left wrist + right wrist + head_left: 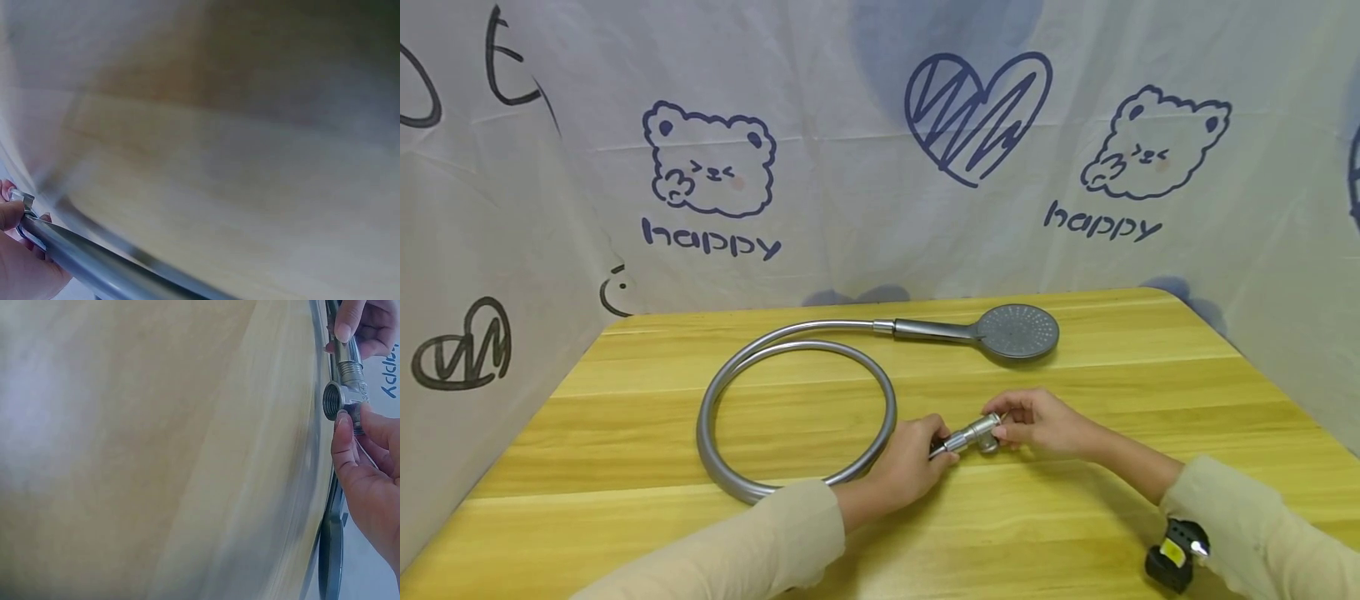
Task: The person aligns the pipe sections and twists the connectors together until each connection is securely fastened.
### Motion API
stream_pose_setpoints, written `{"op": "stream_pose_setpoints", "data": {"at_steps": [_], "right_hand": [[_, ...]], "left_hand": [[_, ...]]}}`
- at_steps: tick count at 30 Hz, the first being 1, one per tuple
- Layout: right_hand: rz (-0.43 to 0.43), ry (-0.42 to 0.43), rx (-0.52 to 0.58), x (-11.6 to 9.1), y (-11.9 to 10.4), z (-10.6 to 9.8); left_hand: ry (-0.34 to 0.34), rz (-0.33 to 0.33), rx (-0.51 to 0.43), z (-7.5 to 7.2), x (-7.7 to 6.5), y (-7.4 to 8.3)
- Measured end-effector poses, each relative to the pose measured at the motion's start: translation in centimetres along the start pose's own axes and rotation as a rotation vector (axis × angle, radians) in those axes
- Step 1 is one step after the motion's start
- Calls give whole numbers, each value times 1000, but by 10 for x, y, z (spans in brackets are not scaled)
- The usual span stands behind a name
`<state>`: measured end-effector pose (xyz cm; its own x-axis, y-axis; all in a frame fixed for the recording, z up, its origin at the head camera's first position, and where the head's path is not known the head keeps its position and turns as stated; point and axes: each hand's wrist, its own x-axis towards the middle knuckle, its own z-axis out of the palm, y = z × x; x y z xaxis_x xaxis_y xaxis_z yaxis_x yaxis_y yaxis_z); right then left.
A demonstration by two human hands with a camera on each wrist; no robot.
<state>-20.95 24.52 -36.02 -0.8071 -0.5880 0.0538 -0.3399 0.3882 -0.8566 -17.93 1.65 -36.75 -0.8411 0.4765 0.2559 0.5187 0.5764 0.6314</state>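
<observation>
A grey shower hose (705,433) lies coiled in a loop on the wooden table, and my left hand (912,460) grips it near its metal end nut (956,442). A silver threaded tee fitting (981,431) is in line with that nut, and my right hand (1047,425) pinches its far end between thumb and fingers. In the right wrist view, a short stretch of thread shows between the nut and the tee fitting (350,394), whose round side opening faces left. The left wrist view shows the hose (106,262) running out of the left hand (28,259).
Behind the hands lies a grey shower head (1018,332), joined to the hose's other end. A white cloth (850,167) with drawn bears and hearts hangs along the table's back and sides. A black strapped device (1176,554) sits at the right sleeve.
</observation>
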Motion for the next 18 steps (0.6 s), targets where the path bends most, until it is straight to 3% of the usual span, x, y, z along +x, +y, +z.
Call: {"op": "stream_pose_setpoints", "data": {"at_steps": [18], "right_hand": [[26,15,9,-1,-3,1]], "left_hand": [[17,28,-14,-1,-2,-1]]}}
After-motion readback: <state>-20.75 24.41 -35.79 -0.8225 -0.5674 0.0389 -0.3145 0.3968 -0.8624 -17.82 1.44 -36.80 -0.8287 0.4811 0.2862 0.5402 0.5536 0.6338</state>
